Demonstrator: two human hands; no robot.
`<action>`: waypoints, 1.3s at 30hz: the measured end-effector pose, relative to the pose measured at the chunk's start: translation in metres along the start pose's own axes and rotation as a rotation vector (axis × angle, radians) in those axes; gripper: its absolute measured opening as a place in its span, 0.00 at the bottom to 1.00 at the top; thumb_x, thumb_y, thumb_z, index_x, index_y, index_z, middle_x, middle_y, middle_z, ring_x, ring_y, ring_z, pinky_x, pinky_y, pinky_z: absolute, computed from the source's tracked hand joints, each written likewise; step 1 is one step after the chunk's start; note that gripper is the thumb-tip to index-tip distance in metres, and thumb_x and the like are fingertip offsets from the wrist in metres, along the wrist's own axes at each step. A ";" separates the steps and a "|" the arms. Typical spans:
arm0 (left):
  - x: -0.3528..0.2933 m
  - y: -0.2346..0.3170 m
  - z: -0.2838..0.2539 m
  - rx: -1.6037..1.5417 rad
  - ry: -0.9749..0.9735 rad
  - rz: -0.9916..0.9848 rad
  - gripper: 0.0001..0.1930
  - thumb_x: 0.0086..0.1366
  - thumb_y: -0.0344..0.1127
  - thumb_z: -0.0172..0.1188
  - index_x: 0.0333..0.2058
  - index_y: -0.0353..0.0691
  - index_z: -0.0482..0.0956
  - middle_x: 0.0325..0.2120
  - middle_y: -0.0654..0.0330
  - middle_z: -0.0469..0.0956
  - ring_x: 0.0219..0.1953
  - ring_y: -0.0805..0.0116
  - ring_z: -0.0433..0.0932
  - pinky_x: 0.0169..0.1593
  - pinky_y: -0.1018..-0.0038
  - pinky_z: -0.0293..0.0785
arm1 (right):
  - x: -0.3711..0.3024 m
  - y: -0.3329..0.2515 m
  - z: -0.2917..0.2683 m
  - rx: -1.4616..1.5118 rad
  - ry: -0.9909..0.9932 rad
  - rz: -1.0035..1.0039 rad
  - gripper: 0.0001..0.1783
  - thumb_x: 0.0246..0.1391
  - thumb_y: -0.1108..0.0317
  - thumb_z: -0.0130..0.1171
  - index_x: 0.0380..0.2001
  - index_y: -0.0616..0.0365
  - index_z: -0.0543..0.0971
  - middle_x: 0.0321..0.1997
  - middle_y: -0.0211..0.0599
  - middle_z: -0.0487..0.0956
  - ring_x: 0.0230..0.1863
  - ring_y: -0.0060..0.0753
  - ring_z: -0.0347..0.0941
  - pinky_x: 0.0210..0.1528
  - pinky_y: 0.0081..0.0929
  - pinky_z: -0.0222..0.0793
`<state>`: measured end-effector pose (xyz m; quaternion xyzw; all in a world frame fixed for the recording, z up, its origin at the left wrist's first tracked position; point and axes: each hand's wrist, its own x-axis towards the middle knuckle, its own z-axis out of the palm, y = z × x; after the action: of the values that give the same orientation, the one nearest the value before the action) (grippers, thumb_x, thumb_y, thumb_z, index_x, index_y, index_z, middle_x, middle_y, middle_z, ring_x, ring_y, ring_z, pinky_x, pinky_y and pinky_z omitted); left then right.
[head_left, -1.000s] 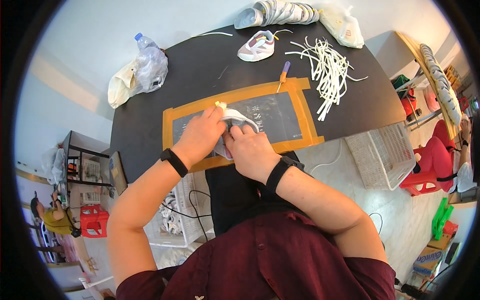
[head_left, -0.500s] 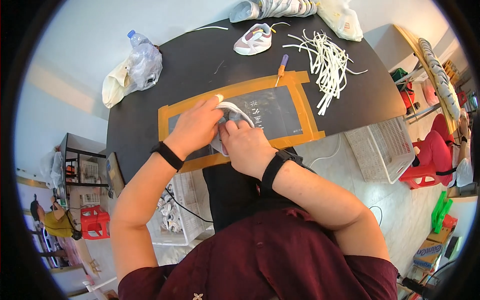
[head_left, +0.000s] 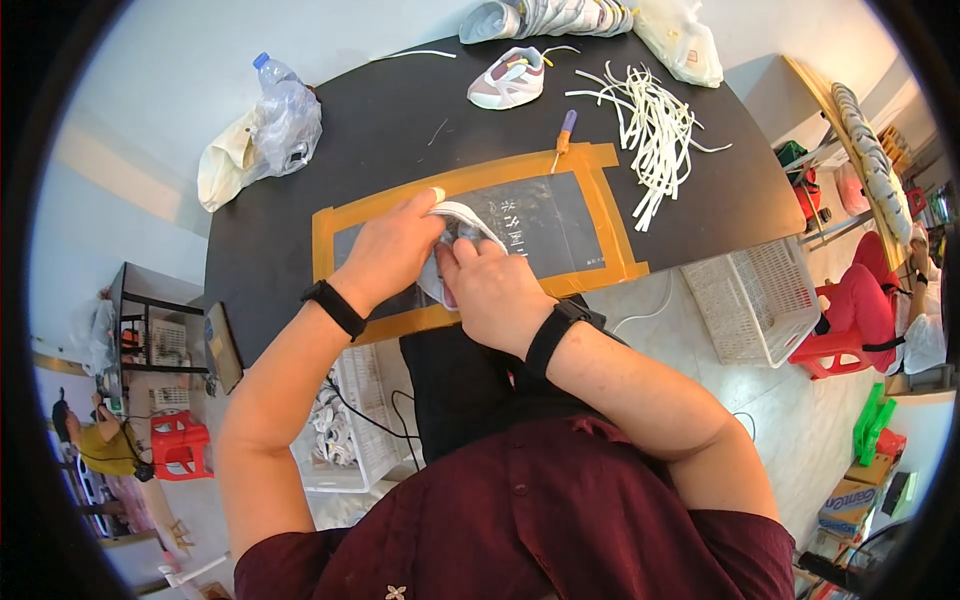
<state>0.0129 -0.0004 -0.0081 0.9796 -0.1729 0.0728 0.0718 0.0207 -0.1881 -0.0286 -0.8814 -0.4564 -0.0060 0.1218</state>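
Note:
Over the taped dark sheet on the table, my hands work on a pale shoe upper with a white curved edge. My left hand is closed on its left side, the thumb up at the top of the rim. Fingers of my right hand are bent and reach into the opening from the near right. Both hands cover much of the upper, and the right fingertips are hidden inside it. Beyond the sheet stands a finished-looking white and mauve shoe upper with a yellow lace.
A screwdriver lies at the sheet's far edge. White laces are heaped at the right. Bagged bottle stands far left; stacked uppers lie at the back. A white crate is on the floor. Other people sit at both sides.
Both hands stay almost in place on the shoe upper, with only a slight shift of the fingers. The whole view has moved a little.

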 end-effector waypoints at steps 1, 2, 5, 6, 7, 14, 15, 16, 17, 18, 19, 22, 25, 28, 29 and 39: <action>0.000 -0.001 0.001 0.003 0.022 0.011 0.04 0.56 0.26 0.57 0.32 0.37 0.77 0.51 0.54 0.74 0.47 0.53 0.77 0.44 0.62 0.77 | 0.000 0.001 0.001 0.017 0.001 0.002 0.29 0.51 0.67 0.57 0.58 0.62 0.71 0.42 0.38 0.73 0.44 0.39 0.74 0.37 0.34 0.76; 0.000 -0.001 0.001 0.006 0.045 0.025 0.04 0.56 0.26 0.56 0.32 0.37 0.77 0.51 0.54 0.74 0.46 0.52 0.77 0.44 0.62 0.77 | 0.000 0.001 0.001 0.014 0.000 0.001 0.29 0.51 0.67 0.57 0.58 0.62 0.71 0.42 0.38 0.73 0.44 0.39 0.74 0.37 0.34 0.76; 0.002 -0.002 0.001 0.006 0.057 0.067 0.04 0.57 0.26 0.56 0.32 0.37 0.77 0.51 0.53 0.74 0.48 0.52 0.76 0.45 0.62 0.77 | 0.002 0.003 0.002 0.068 0.030 0.020 0.20 0.55 0.64 0.56 0.49 0.62 0.74 0.42 0.39 0.73 0.45 0.40 0.73 0.38 0.38 0.75; 0.003 -0.002 -0.001 0.004 0.061 0.068 0.04 0.57 0.26 0.56 0.32 0.37 0.77 0.51 0.53 0.74 0.48 0.52 0.76 0.45 0.62 0.77 | 0.002 0.003 0.001 0.096 0.020 0.019 0.20 0.55 0.64 0.56 0.49 0.62 0.74 0.42 0.40 0.73 0.45 0.41 0.74 0.40 0.39 0.75; 0.003 -0.002 -0.004 0.006 0.024 0.072 0.04 0.56 0.26 0.56 0.31 0.37 0.77 0.51 0.52 0.74 0.48 0.52 0.76 0.45 0.62 0.77 | 0.003 0.003 0.000 0.123 0.011 0.018 0.20 0.55 0.64 0.56 0.49 0.63 0.74 0.42 0.41 0.74 0.45 0.42 0.74 0.41 0.39 0.75; 0.010 0.000 -0.005 0.076 0.102 0.224 0.03 0.53 0.28 0.57 0.27 0.35 0.76 0.46 0.52 0.74 0.47 0.54 0.74 0.43 0.64 0.78 | 0.009 0.009 -0.006 0.139 -0.065 0.033 0.19 0.56 0.64 0.55 0.48 0.64 0.74 0.45 0.45 0.75 0.42 0.48 0.78 0.40 0.43 0.76; 0.013 0.001 -0.006 0.072 0.103 0.227 0.03 0.53 0.28 0.57 0.27 0.35 0.76 0.46 0.52 0.74 0.47 0.54 0.74 0.43 0.64 0.78 | 0.013 0.008 -0.008 0.151 -0.156 0.040 0.24 0.56 0.65 0.54 0.55 0.61 0.70 0.48 0.45 0.74 0.44 0.48 0.78 0.43 0.43 0.76; 0.017 0.002 -0.008 0.086 0.083 0.251 0.04 0.52 0.27 0.57 0.27 0.34 0.76 0.46 0.52 0.74 0.49 0.54 0.74 0.44 0.63 0.78 | 0.015 0.009 -0.010 0.165 -0.247 0.048 0.29 0.56 0.67 0.53 0.62 0.59 0.67 0.50 0.46 0.73 0.46 0.48 0.78 0.45 0.42 0.76; 0.018 0.004 -0.011 0.098 0.059 0.266 0.05 0.51 0.26 0.57 0.28 0.34 0.76 0.46 0.51 0.74 0.50 0.53 0.73 0.45 0.63 0.78 | 0.016 0.008 -0.011 0.167 -0.257 0.045 0.29 0.56 0.67 0.53 0.62 0.59 0.67 0.50 0.46 0.73 0.46 0.48 0.78 0.45 0.42 0.76; 0.020 0.006 -0.013 0.091 0.055 0.258 0.05 0.51 0.26 0.57 0.28 0.34 0.76 0.46 0.51 0.74 0.50 0.53 0.73 0.45 0.63 0.78 | 0.016 0.008 -0.013 0.172 -0.261 0.052 0.28 0.56 0.67 0.53 0.61 0.58 0.67 0.51 0.46 0.73 0.46 0.48 0.78 0.45 0.42 0.75; 0.022 0.006 -0.014 0.115 0.036 0.256 0.05 0.49 0.26 0.58 0.28 0.34 0.76 0.47 0.51 0.74 0.50 0.53 0.73 0.44 0.64 0.78 | 0.016 0.009 -0.014 0.177 -0.267 0.059 0.28 0.56 0.67 0.53 0.60 0.58 0.68 0.51 0.47 0.73 0.46 0.48 0.79 0.45 0.42 0.75; 0.019 -0.003 -0.012 0.110 0.026 0.251 0.07 0.48 0.25 0.60 0.30 0.35 0.77 0.49 0.52 0.74 0.50 0.54 0.73 0.45 0.65 0.78 | 0.016 0.009 -0.017 0.192 -0.238 0.064 0.25 0.56 0.67 0.53 0.58 0.58 0.69 0.52 0.47 0.73 0.47 0.48 0.78 0.46 0.42 0.75; 0.015 0.001 -0.014 0.199 -0.009 0.217 0.08 0.49 0.26 0.61 0.31 0.37 0.79 0.52 0.55 0.74 0.50 0.57 0.73 0.46 0.63 0.76 | 0.016 0.011 -0.015 0.209 -0.243 0.063 0.25 0.57 0.67 0.53 0.59 0.57 0.69 0.53 0.47 0.73 0.48 0.48 0.78 0.48 0.42 0.75; 0.018 0.008 -0.017 0.225 -0.072 0.203 0.07 0.48 0.27 0.62 0.28 0.38 0.80 0.53 0.55 0.74 0.51 0.58 0.72 0.46 0.61 0.75 | 0.015 0.012 -0.015 0.199 -0.237 0.056 0.25 0.57 0.66 0.53 0.59 0.58 0.69 0.53 0.47 0.73 0.48 0.49 0.78 0.48 0.42 0.75; 0.018 0.007 -0.015 0.228 -0.073 0.203 0.07 0.48 0.27 0.62 0.28 0.38 0.80 0.53 0.55 0.74 0.51 0.58 0.72 0.46 0.61 0.75 | 0.015 0.012 -0.014 0.192 -0.229 0.057 0.25 0.57 0.67 0.53 0.58 0.58 0.69 0.53 0.47 0.73 0.48 0.49 0.78 0.48 0.42 0.74; 0.014 -0.012 -0.005 0.100 0.000 0.210 0.05 0.50 0.24 0.60 0.28 0.37 0.78 0.52 0.50 0.74 0.48 0.51 0.76 0.48 0.63 0.76 | 0.015 0.012 -0.015 0.217 -0.221 0.068 0.25 0.56 0.68 0.53 0.58 0.58 0.69 0.52 0.47 0.74 0.48 0.49 0.78 0.48 0.41 0.75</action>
<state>0.0292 0.0069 -0.0027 0.9585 -0.2705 0.0884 0.0147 0.0406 -0.1863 -0.0152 -0.8732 -0.4349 0.1446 0.1655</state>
